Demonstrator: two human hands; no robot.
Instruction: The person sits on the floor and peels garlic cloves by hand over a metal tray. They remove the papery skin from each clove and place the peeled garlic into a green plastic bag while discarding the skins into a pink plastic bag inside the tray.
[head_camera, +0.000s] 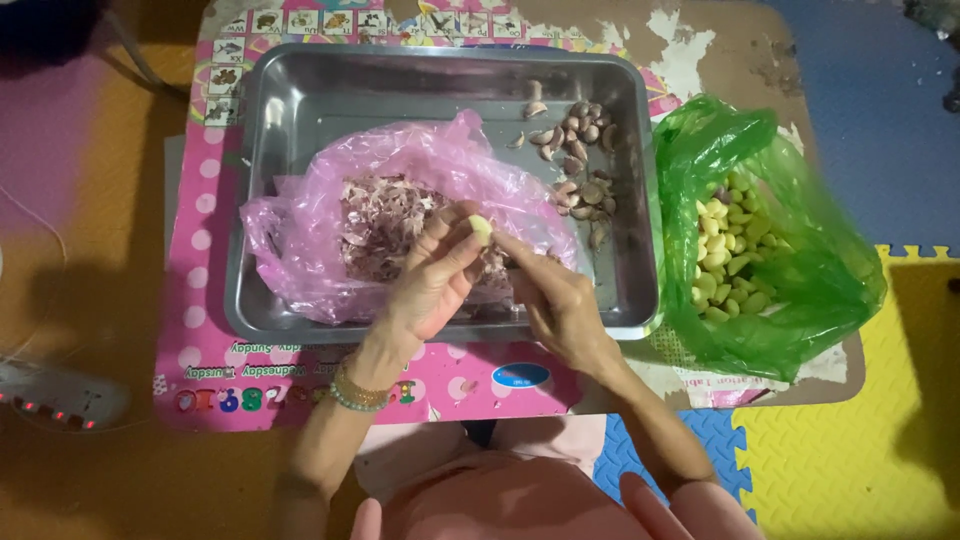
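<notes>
My left hand (436, 275) holds a pale peeled garlic clove (481, 229) at its fingertips, above a pink plastic bag (330, 215) full of garlic skins. My right hand (558, 300) is right beside it, its fingers reaching to the clove; whether a small blade is in it I cannot tell. Both hands hover over a steel tray (300, 90). Several unpeeled cloves (580, 160) lie loose in the tray's right part. A green plastic bag (800, 290) to the right holds many peeled cloves (730, 260).
The tray rests on a low pink table (200, 360) with printed pictures. Yellow and blue foam mats (860, 440) cover the floor at right. A power strip (60, 400) lies at far left. My knees (520, 500) show at the bottom.
</notes>
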